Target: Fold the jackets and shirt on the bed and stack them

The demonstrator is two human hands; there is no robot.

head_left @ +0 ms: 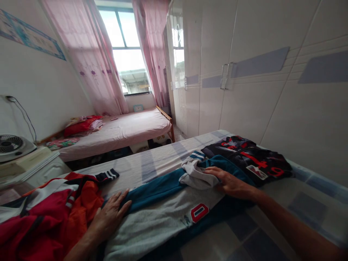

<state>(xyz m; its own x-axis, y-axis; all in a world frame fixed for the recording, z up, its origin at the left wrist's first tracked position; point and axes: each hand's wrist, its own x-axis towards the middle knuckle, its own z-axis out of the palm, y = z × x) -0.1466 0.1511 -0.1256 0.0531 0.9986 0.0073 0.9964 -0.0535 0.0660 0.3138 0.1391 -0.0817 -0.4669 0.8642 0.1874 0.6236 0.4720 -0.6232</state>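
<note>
A grey and teal sweatshirt [152, 217] lies stretched out on the near bed, a red-edged number on its grey part. Flat on its teal strip at the left end rests my left hand [112, 214], fingers slightly spread. My right hand [232, 183] lies over the bunched grey sleeve [197, 174], fingers stretched out across the cloth; its thumb side is partly hidden. The sleeve's striped cuff [198, 156] points away from me. Beyond my right hand is a black garment [244, 156] with red lettering. Red, orange and white clothing [51, 214] lies in a heap beside my left hand.
The near bed's checked sheet [163, 159] shows around the clothes. A second bed [136, 125] with a red bundle [81, 125] stands under the curtained window. Tall white wardrobes [250, 72] line the right side. A fan [13, 146] sits on a cabinet at the left.
</note>
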